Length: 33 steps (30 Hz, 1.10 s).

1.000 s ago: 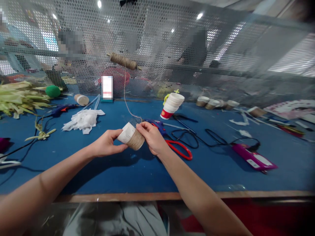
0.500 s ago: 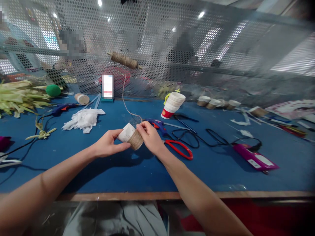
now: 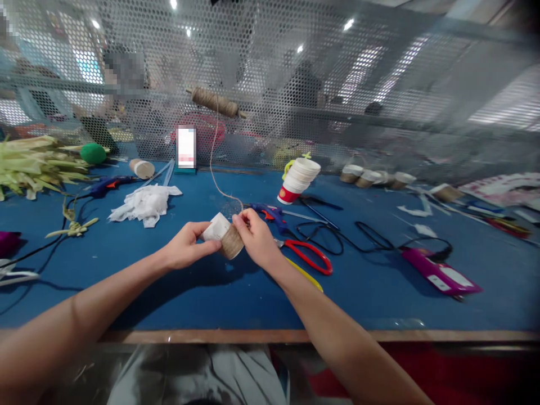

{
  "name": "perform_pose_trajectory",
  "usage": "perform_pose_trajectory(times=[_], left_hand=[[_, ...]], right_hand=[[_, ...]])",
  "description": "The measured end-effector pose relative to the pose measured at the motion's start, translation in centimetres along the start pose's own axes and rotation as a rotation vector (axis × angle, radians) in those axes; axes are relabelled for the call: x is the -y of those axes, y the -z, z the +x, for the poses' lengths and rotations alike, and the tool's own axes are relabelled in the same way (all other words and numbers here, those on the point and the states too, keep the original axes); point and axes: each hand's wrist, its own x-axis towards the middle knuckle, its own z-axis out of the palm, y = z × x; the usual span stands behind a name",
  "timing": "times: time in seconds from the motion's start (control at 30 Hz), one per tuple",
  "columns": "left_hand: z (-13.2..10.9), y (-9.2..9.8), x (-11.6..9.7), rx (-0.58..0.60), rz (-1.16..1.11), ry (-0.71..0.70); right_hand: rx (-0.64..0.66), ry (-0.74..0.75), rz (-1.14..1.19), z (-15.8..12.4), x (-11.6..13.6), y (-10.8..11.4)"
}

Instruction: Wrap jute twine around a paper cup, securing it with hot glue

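A small white paper cup (image 3: 217, 226), partly wrapped in brown twine, is held tilted over the blue table. My left hand (image 3: 188, 246) grips its white end between thumb and fingers. At the wrapped end, my right hand (image 3: 254, 233) pinches the twine (image 3: 218, 183) against the cup. That strand runs up to a twine spool (image 3: 215, 102) on a rod at the mesh screen. Just beyond my right hand lies a blue glue gun (image 3: 273, 216). Red-handled scissors (image 3: 310, 256) rest beside my right wrist, with a yellow handle partly hidden by the forearm.
Stacked paper cups (image 3: 298, 180) stand behind the glue gun. White lace fabric (image 3: 147, 204) lies at left, near a second glue gun (image 3: 110, 184) and dried husks (image 3: 34, 163). A purple pouch (image 3: 441, 271) and black cables lie at right. The perforated metal screen (image 3: 270, 67) borders the back.
The cup has turned slightly in my hands, and my left thumb has shifted toward the white end. More of the yellow handle shows by my right forearm. The view has shifted slightly.
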Motion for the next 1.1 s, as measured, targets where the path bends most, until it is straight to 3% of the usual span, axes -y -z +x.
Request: perform_pose_trajectory(times=[0.5,0.8,1.1], left_hand=[[0.0,0.2,0.6,0.035,0.024,-0.028],[-0.3,0.4,-0.4,0.042,0.233,-0.310],[-0.2,0.3,-0.5,0.020,0.296,-0.459]], right_hand=[[0.003,0.030,-0.032,-0.3,0.7,0.1],[-0.015,0.106,-0.021,-0.9,1.6,0.4],[0.019,0.095,0.003,-0.8,1.6,0.4]])
